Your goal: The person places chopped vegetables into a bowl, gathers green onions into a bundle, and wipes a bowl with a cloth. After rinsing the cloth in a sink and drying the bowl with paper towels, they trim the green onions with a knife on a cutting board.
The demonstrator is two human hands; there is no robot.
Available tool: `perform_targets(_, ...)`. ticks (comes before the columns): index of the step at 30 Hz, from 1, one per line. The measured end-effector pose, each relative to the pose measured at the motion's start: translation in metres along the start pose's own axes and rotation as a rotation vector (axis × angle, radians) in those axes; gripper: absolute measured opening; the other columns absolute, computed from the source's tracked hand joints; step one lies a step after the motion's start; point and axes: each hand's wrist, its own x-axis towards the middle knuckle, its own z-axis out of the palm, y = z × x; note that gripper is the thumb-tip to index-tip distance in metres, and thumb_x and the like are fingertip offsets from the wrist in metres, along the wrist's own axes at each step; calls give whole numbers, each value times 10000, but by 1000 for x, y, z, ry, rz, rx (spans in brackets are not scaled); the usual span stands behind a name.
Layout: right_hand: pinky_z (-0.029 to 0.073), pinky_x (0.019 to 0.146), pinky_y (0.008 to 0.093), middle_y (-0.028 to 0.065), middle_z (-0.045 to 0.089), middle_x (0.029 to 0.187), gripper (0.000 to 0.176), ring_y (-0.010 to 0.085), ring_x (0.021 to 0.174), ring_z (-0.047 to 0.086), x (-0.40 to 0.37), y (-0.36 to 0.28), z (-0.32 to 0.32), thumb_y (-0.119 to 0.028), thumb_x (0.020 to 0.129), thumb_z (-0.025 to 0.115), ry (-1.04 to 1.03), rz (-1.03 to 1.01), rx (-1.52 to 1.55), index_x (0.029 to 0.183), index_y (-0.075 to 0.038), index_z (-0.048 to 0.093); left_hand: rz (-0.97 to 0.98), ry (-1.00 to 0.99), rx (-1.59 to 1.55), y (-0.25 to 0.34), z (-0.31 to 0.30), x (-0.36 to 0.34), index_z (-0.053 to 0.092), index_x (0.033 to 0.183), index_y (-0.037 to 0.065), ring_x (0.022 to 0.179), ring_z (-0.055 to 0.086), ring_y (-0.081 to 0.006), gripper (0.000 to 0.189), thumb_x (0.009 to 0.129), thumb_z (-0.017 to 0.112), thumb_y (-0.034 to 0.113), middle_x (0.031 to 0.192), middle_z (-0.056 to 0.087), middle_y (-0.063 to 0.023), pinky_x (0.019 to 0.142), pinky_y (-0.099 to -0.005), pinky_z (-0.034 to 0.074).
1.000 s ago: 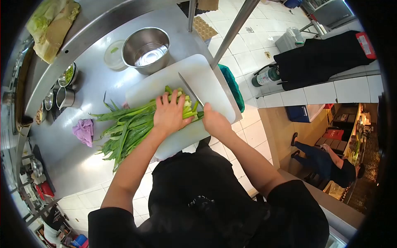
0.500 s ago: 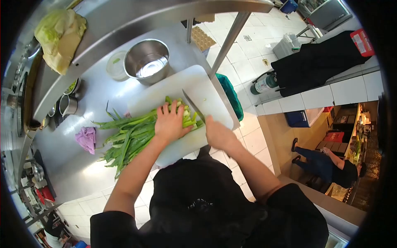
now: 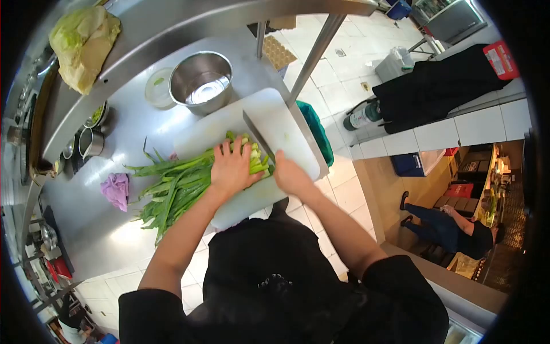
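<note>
A bunch of long green stalks and leaves (image 3: 177, 186) lies across the white cutting board (image 3: 240, 200) and out over the steel table. My left hand (image 3: 230, 169) presses on the stalks near their cut ends, its fingers spread. In my right hand (image 3: 291, 175) is the handle of a knife (image 3: 258, 135), whose blade points up and left on the board beside the pale ends. A small green piece lies on the board right of the blade.
Behind the board stand a steel bowl (image 3: 200, 83) and a round clear lid (image 3: 160, 89). A purple cloth (image 3: 116, 191) lies at the left, and a cabbage (image 3: 85, 46) sits on the shelf above. Another person (image 3: 458, 229) is at the far right.
My right hand has moved left with the knife, whose blade is now closer to the stalk ends. My left hand remains on the bunch.
</note>
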Motion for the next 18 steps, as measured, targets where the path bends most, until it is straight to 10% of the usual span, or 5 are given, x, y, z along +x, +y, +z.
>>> perform_targets(11,495,608,552,344,612,766,292,487,688,624,4,-5,3,-51,868,410,179,-159,80,1111,112,410,6,-24,-16,1,-1,-4,499,1284,42,1218,427,-384,820,730,687,616,1401,434,-159,1005,-524,312)
perform_targets(13,490,635,558,335,619,769,286,485,712,627,-13,-17,-30,-56,878,410,-80,-57,89,1106,117,410,0,-3,-11,0,-1,1,498,1281,42,1216,430,-384,818,727,691,612,1398,438,-158,1006,-523,312)
perform_targets(18,498,784,533,355,625,907,301,482,881,634,-7,-2,26,-41,871,424,47,-2,154,1142,87,407,-10,1,-3,3,-5,1,495,1274,37,1215,439,-370,824,721,693,614,1389,449,-157,1012,-510,310)
